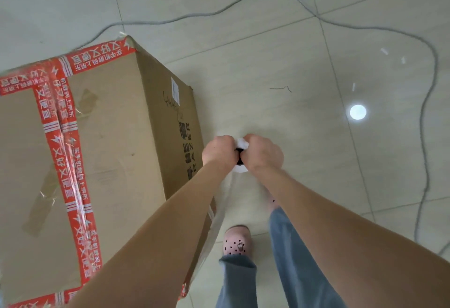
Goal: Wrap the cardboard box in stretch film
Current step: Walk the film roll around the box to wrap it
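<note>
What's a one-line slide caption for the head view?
Both hands, left hand and right hand, grip a stretch film roll beside a red-taped cardboard box on a tiled floor.

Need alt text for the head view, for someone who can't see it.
Both hands, left and right, grip a stretch film roll upright beside a large cardboard box sealed with red printed tape. Grey cables trail across the tiled floor.

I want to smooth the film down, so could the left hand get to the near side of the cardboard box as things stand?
Probably yes, but not freely: the left hand is beside the cardboard box with nothing between them, yet it grips the stretch film roll together with the right hand.
</note>
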